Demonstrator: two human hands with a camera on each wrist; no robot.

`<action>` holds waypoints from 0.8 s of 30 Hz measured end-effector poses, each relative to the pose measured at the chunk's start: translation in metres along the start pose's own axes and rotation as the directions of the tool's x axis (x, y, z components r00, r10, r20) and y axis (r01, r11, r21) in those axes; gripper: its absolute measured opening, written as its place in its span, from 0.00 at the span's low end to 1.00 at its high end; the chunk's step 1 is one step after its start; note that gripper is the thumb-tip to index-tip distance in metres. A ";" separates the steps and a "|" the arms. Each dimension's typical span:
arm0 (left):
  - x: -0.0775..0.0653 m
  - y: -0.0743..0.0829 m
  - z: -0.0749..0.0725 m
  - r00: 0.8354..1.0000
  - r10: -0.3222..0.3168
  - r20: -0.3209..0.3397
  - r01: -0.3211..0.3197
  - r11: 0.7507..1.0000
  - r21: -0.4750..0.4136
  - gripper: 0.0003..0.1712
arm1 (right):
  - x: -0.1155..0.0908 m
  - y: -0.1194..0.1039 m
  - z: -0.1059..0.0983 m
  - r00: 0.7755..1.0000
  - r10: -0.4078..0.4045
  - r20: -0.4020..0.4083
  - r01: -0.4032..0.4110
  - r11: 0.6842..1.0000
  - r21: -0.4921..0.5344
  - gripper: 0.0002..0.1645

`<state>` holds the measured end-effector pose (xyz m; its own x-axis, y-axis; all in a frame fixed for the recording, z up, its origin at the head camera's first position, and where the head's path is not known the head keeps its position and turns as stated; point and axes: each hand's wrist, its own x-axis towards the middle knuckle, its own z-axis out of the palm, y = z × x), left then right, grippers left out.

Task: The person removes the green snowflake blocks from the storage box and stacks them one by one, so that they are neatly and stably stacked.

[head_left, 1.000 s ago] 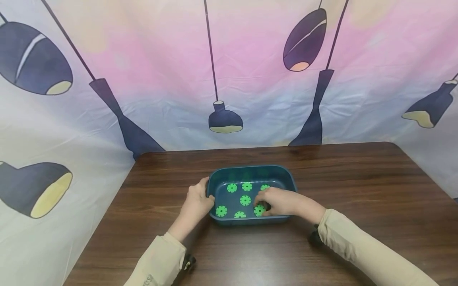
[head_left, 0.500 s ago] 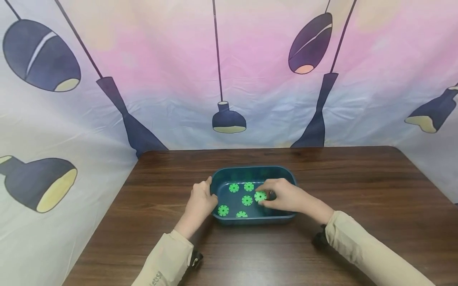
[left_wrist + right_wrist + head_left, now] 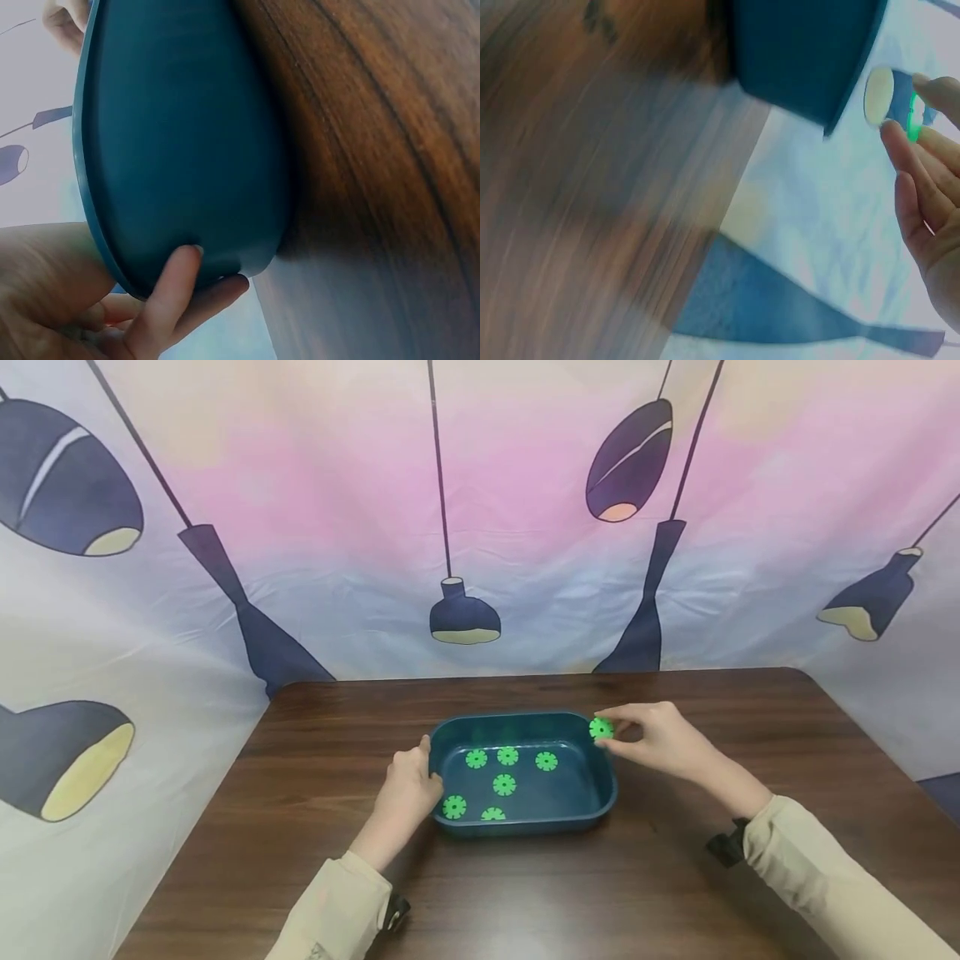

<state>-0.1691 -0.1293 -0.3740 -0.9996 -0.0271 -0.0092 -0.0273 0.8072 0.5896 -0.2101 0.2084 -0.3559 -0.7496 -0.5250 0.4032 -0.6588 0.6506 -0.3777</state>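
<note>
A dark teal plastic basin (image 3: 525, 828) stands on the table with several green notched discs (image 3: 505, 785) lying flat inside. At its left end my left hand (image 3: 408, 781) grips the rim, and in the left wrist view its fingers (image 3: 171, 289) press on the outer wall. My right hand (image 3: 663, 739) pinches one green notched disc (image 3: 601, 728) between thumb and fingertips, held up at the basin's back right corner. Seen from the right wrist, that disc (image 3: 913, 118) is turned edge-on, above rim height.
A dark brown wood-grain table (image 3: 570, 893) bears the basin. Behind and to the left hangs a pastel cloth (image 3: 360, 510) printed with dark lamps, close to the table's back edge.
My right hand has lifted a green disc from the basin's right side and carried it up and right to the rim. My left hand keeps its grip at the left end.
</note>
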 end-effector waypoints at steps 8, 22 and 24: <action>0.001 -0.002 0.001 0.999 0.034 -0.008 -0.034 0.999 0.009 0.36 | -0.018 0.018 -0.022 0.999 0.034 -0.015 -0.035 0.998 -0.058 0.23; 0.004 -0.002 0.000 0.997 0.078 0.001 -0.078 0.995 0.054 0.36 | -0.048 0.042 -0.021 0.991 0.134 0.003 -0.134 0.989 -0.067 0.21; 0.004 -0.002 0.000 0.997 0.080 0.001 -0.080 0.995 0.063 0.36 | -0.052 0.044 -0.020 0.988 0.154 0.019 -0.152 0.987 -0.057 0.21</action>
<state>-0.1729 -0.1305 -0.3753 -0.9986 0.0384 0.0371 0.0524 0.8425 0.5362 -0.1990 0.2748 -0.3765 -0.8430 -0.4293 0.3242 -0.5322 0.7534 -0.3862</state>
